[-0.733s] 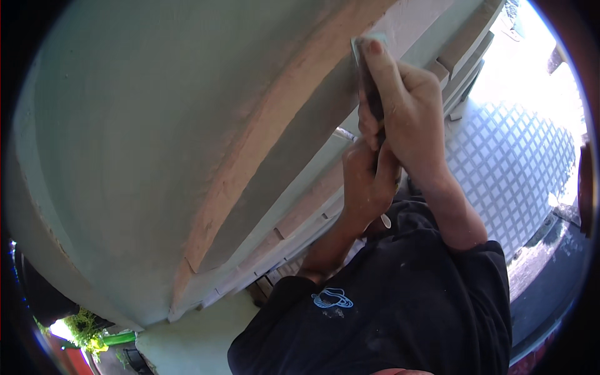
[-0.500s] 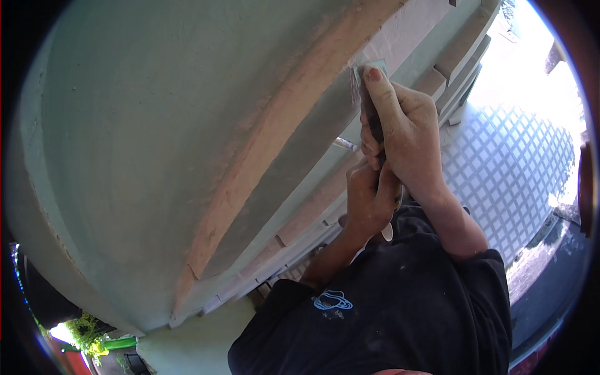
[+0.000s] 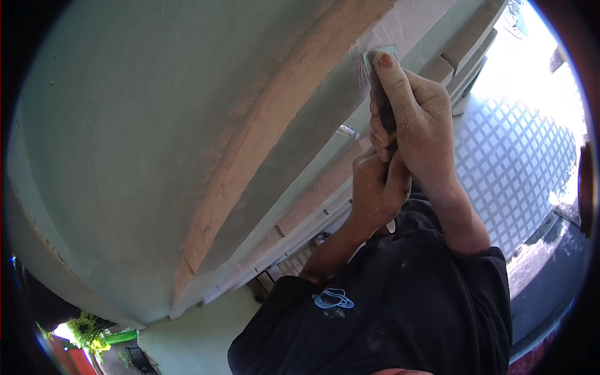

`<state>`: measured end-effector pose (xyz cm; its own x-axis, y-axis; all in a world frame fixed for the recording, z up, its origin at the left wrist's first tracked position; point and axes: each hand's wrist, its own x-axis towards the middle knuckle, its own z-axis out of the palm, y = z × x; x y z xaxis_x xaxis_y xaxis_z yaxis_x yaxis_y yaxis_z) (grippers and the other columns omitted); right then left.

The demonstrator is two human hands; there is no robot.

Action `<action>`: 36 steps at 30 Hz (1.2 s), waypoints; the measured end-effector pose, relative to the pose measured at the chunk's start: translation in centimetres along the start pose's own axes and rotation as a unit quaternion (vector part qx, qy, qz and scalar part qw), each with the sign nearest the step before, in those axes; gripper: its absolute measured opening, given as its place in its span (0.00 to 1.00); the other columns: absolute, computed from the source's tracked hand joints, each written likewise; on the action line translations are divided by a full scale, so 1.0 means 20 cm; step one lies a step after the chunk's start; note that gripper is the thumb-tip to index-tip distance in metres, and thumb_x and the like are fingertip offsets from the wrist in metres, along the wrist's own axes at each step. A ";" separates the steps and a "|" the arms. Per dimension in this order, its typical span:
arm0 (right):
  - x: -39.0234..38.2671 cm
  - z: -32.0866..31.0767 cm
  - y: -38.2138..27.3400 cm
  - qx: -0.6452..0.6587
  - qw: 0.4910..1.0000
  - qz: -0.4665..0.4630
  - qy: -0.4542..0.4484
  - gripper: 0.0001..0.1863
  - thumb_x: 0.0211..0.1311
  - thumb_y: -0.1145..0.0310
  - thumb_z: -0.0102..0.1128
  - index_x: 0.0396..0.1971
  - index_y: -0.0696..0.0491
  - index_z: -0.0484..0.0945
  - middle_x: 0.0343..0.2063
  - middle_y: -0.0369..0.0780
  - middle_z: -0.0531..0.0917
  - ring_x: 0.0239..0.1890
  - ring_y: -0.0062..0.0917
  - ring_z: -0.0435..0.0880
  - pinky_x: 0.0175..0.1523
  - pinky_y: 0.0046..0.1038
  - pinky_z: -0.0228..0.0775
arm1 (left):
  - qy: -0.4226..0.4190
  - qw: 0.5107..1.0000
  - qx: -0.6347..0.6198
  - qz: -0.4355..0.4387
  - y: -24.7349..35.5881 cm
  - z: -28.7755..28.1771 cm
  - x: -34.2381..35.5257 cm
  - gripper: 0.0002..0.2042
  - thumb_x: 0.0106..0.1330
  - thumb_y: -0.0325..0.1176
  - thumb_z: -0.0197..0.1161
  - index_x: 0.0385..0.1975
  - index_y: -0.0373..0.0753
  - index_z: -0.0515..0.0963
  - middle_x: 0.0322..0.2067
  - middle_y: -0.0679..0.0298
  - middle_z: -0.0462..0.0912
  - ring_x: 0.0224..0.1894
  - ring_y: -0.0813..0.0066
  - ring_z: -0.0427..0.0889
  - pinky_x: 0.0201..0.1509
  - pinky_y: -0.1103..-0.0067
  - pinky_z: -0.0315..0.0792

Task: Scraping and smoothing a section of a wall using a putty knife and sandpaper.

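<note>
Right hand (image 3: 425, 122), at 2 o'clock from the centre of view: fingers clamped around a dark-handled flat tool (image 3: 383, 106), thumb laid along its upper side. Left hand (image 3: 378, 187), at 3 o'clock: fingers closed around the handle's lower end, just below the right.

Tool sits at about 1 o'clock, its pale plate (image 3: 390, 49) at the edge of a pinkish strip (image 3: 265, 134) that curves from 1 to 7 o'clock across a grey-green curved surface (image 3: 137, 125). Contact with the surface probable; the thumb partly hides it.

Extent: pale scratch marks (image 3: 378, 39) show only around the plate. Down the strip toward 7 o'clock, no comparable marks seen. Judgement: the work at this spot looks partial, with most of the visible strip apparently left; total extent cannot be told.

Surroundings: lattice-patterned surface (image 3: 512, 169) at 3 o'clock, dark shirt (image 3: 406, 300) at 5, green plants (image 3: 86, 330) at 8.
</note>
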<state>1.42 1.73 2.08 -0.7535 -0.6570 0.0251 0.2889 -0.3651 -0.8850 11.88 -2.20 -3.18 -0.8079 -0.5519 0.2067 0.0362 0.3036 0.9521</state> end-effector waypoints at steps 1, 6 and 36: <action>0.00 0.00 0.00 0.014 1.000 -0.001 -0.002 0.29 0.77 0.51 0.47 0.17 0.55 0.72 0.08 0.33 0.71 0.07 0.13 0.65 0.13 0.16 0.57 | 0.006 1.000 -0.020 -0.024 0.02 0.00 -0.01 0.15 0.73 0.34 0.54 0.25 0.30 0.73 0.14 0.63 0.73 0.17 0.77 0.74 0.22 0.76 0.64; 0.01 -0.01 0.02 0.009 1.000 0.000 -0.004 0.29 0.77 0.51 0.47 0.18 0.54 0.72 0.08 0.33 0.70 0.07 0.12 0.65 0.13 0.15 0.57 | 0.008 0.999 0.032 -0.026 0.01 -0.01 0.01 0.14 0.71 0.33 0.55 0.26 0.29 0.75 0.18 0.57 0.76 0.22 0.67 0.79 0.26 0.72 0.67; 0.01 0.00 0.00 0.016 1.000 0.007 0.010 0.29 0.77 0.51 0.47 0.16 0.54 0.72 0.07 0.33 0.70 0.07 0.13 0.65 0.13 0.16 0.57 | 0.001 0.999 0.038 -0.024 0.00 -0.03 0.03 0.11 0.68 0.31 0.57 0.30 0.27 0.78 0.23 0.52 0.79 0.25 0.59 0.82 0.27 0.70 0.70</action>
<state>1.29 1.45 2.04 -0.7606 -0.6493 0.0024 0.3182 -0.3759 -0.8703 11.73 -3.00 -2.94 -0.8060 -0.5694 0.1616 -0.0482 0.3351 0.9409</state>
